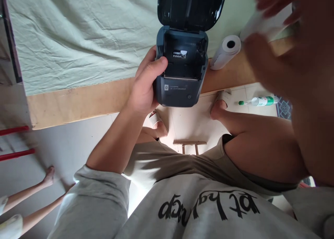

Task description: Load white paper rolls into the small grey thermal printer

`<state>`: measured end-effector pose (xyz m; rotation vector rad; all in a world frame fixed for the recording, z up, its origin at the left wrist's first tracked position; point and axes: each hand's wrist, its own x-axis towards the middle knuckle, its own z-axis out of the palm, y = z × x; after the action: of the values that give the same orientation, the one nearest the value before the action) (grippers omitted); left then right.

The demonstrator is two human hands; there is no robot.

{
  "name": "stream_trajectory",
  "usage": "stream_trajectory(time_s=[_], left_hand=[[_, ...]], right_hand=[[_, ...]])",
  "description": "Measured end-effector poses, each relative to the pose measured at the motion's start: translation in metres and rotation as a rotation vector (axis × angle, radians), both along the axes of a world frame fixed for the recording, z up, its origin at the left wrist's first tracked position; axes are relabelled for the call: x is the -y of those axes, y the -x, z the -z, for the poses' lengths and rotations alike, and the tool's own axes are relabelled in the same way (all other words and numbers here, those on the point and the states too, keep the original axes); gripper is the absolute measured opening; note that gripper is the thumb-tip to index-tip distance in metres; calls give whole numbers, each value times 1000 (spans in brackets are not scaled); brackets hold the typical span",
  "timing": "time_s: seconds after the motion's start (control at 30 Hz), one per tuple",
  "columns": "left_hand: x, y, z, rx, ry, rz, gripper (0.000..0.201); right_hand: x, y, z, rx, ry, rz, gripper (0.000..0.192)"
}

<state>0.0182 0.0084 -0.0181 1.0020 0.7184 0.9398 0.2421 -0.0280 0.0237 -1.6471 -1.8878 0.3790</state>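
From the head camera I saw the small dark label printer (pixel 181 70) sitting at the near edge of the wooden desk (pixel 78 99), its lid (pixel 190 5) swung fully back so that the empty paper bay faced up toward me; placed that close to the edge, it was within easy reach of both arms, and the open bay was clear of anything above it. My left hand (pixel 146 84) steadied it from the side: that grip was closed around the printer's left wall, thumb hooked over the rim of the bay and fingers wrapped behind, which I judged kept the light housing from sliding on the desk. My right hand (pixel 276 40) was raised, close to the lens and badly blurred; it appeared to have a white paper roll (pixel 261 23) in a loose grip, fingers curled over it and thumb below, though how firmly it held I could not tell. A second white roll (pixel 225 51) lay on its side on the desk just right of the printer, apart from both hands. A pale green cloth (pixel 78 33) covered the desk beyond.
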Motion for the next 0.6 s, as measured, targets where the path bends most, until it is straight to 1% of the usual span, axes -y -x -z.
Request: stream_trajectory(time_s=[0.07, 0.1, 0.17, 0.23, 0.3, 0.37, 0.43, 0.53, 0.6], left_hand=[[0, 0, -1, 3, -4, 14, 18], [1, 1, -1, 0, 2, 26, 16], [0, 2, -1, 1, 17, 40, 13], [0, 3, 0, 12, 21, 34, 12], [-1, 4, 1, 21, 15, 24, 11], [-1, 4, 1, 7, 33, 28, 13], [-1, 4, 0, -13, 60, 33, 19], [0, 3, -2, -46, 95, 10, 30], [1, 2, -3, -54, 100, 0, 34]], right_hand=[[-2, 11, 3, 399, 20, -49, 47], [-3, 15, 7, 539, 31, -51, 49], [-6, 20, 14, 623, 67, -23, 49], [-8, 21, 21, 598, 90, -4, 43], [-9, 19, 27, 502, 56, -37, 41], [-8, 17, 32, 367, -2, -107, 47], [-8, 16, 36, 272, -51, -158, 54], [-8, 17, 40, 254, -72, -166, 50], [-8, 18, 37, 271, -71, -171, 48]])
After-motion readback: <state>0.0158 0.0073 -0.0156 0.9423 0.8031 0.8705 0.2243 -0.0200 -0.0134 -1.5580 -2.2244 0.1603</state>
